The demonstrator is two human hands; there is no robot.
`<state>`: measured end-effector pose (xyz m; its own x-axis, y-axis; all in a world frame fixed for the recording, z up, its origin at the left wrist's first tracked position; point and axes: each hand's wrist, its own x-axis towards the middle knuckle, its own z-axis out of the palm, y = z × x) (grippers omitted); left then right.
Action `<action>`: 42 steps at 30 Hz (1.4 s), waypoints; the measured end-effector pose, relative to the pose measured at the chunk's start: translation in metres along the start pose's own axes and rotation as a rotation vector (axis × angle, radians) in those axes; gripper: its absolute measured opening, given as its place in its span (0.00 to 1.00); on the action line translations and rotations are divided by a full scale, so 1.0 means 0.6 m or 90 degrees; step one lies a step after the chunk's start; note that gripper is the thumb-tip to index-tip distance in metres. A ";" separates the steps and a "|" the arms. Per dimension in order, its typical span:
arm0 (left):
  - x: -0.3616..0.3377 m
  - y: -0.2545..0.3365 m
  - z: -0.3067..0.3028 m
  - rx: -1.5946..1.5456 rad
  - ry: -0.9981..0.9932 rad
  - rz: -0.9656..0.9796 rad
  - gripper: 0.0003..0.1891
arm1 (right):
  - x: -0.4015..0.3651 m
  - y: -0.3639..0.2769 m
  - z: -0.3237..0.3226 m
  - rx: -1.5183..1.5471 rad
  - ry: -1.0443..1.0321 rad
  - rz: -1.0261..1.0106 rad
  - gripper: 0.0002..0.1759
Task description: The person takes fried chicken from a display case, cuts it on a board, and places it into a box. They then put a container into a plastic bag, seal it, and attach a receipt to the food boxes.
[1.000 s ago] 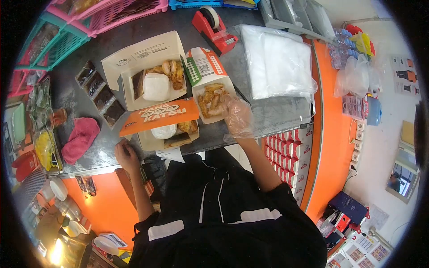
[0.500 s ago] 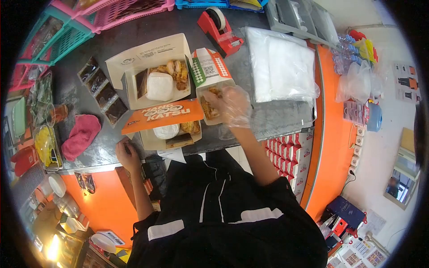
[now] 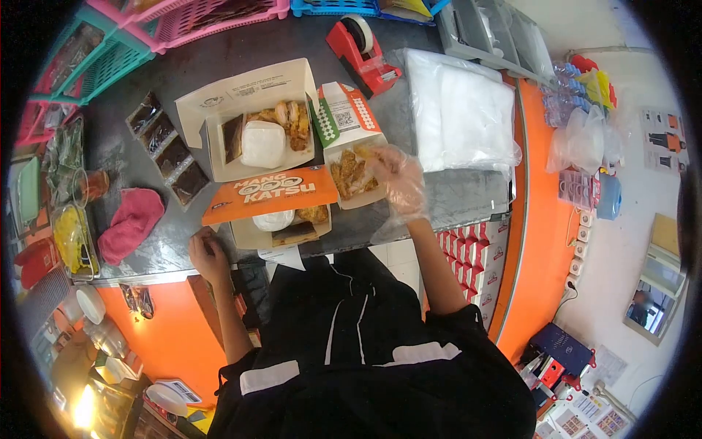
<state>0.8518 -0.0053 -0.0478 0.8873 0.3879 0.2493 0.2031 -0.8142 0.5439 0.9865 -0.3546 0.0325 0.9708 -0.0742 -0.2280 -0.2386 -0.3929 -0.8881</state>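
My right hand [image 3: 402, 179], in a clear plastic glove, is at the right side of a small open box [image 3: 369, 197] of fried chicken pieces [image 3: 352, 174]. Its fingers are bent together over the box's edge; whether they pinch a piece I cannot make out. My left hand [image 3: 208, 256], bare, rests by the counter's front edge with its fingers curled and nothing visible in them. Left of the small box stands a larger open box [image 3: 197, 110] with a wrapped white rice portion [image 3: 263, 144], sliced fried cutlet [image 3: 291, 124] and a dark sachet [image 3: 232, 139]. In front, an orange-lidded box [image 3: 270, 194] holds similar food, its lid partly raised.
A strip of dark sauce sachets [image 3: 167, 150] and a pink cloth [image 3: 131, 225] lie to the left. Behind are a red tape dispenser [image 3: 363, 58] and plastic baskets [image 3: 212, 25]. White plastic bags [image 3: 464, 110] are stacked at the right.
My right hand has drawn back to the right from over the small box, uncovering more of the chicken. My left hand stays at the counter edge.
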 end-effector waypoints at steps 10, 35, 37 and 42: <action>0.003 0.009 -0.003 -0.007 0.007 0.015 0.08 | -0.042 -0.004 -0.006 -0.134 0.074 -0.080 0.10; -0.008 -0.003 -0.002 -0.002 0.000 -0.011 0.08 | -0.013 -0.058 -0.060 -0.134 0.028 -0.048 0.11; -0.018 0.008 -0.009 -0.060 0.017 -0.033 0.07 | -0.003 -0.064 -0.060 -0.266 -0.046 -0.100 0.13; -0.123 0.061 -0.061 -0.046 0.052 -0.095 0.06 | 0.038 -0.023 -0.037 -0.617 -0.182 -0.234 0.18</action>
<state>0.7785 -0.0481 -0.0169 0.8129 0.5376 0.2240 0.2969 -0.7135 0.6347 1.0125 -0.3715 0.0482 0.9076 0.3648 -0.2081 0.3097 -0.9160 -0.2550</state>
